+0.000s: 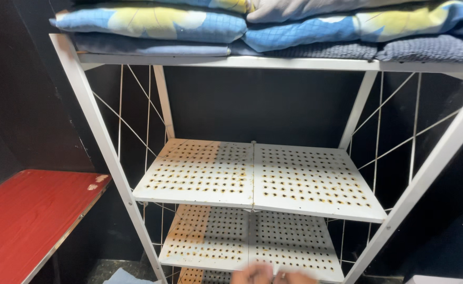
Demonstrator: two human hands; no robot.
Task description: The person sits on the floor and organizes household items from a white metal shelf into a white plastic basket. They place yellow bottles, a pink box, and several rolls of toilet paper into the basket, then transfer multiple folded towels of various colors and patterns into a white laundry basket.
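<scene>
- Hands first: we see only a blurred strip of them at the bottom edge of the view, the left hand and right hand side by side at the front edge of the rack's lower shelf.
- Whether our fingers are spread, closed or pinching anything, we cannot tell; blur and the frame edge hide them.
- That lower shelf is the thing nearest our hands: a white perforated metal panel, rust-stained around the holes, set between the rack uprights.
- We judge it stiff and fairly light, with thin edges and flaky rust that could bite; the front lip near the middle seam looks like the best hold.
- One level up, the middle shelf is the same kind of panel and bare.
- On the top shelf lie folded quilts, blue with yellow flowers, soft and bulky.
- A red tabletop stands at the rack's left side.
</scene>
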